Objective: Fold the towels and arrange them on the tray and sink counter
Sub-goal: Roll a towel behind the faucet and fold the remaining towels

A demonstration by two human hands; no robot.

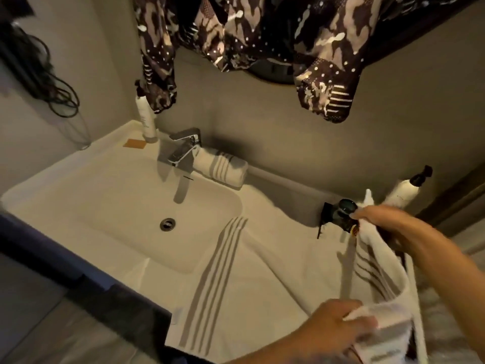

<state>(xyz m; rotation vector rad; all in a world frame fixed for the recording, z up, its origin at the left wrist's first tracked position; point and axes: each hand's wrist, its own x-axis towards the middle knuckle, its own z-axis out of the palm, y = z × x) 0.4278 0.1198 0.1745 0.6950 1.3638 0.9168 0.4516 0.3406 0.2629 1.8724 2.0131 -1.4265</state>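
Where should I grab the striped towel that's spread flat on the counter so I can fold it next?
Take the flat striped towel by its far short edge, beside the basin, where the grey stripes end. Come from above, pinching the two corners. It lies spread out toward you, so lifting that edge should fold it back on itself. Both hands, left hand and right hand, hold another towel.

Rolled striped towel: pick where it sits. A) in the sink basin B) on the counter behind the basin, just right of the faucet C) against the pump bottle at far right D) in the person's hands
B: the rolled striped towel lies on the counter ledge right beside the faucet, behind the sink basin, while both hands grip a different towel.
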